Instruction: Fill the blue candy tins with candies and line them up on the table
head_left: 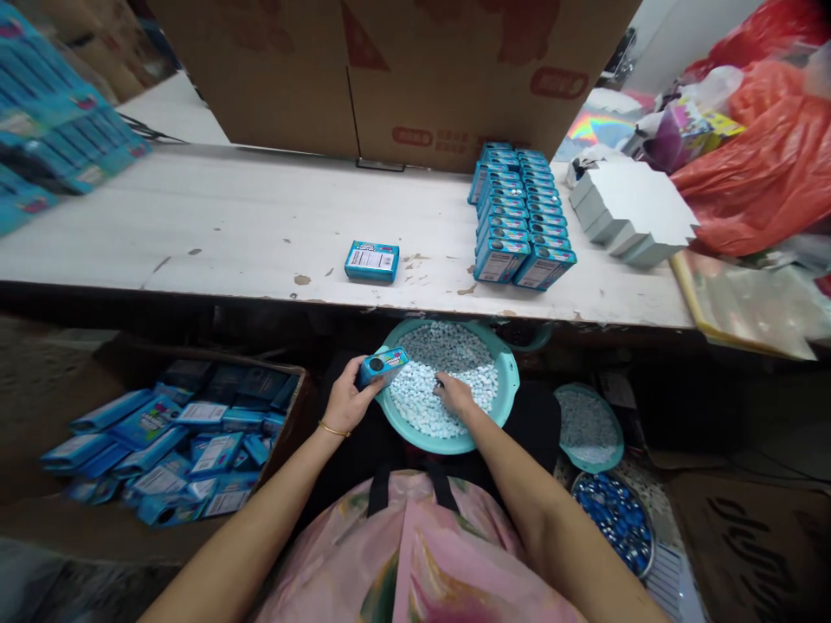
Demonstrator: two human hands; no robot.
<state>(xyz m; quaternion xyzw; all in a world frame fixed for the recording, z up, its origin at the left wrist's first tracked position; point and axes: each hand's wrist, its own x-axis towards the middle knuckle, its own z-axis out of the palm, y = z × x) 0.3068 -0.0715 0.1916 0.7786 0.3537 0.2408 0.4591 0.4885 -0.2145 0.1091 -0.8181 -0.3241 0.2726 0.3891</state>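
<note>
My left hand is closed round a small blue printed box, tilted over the left rim of a turquoise basin. A dark round spot shows on the box's end. Small white pellets fill much of the basin, which rests at my lap. My right hand reaches into the pellets, its fingers drawn together. Something small and dark shows at its fingertips, too small to name. On the white table just ahead, one more blue box lies on its side.
Rows of blue boxes stand on the table near white card pieces. A carton of blue boxes is at my left. At right are a smaller pellet basin and a bowl of shiny blue pieces. A large carton stands behind.
</note>
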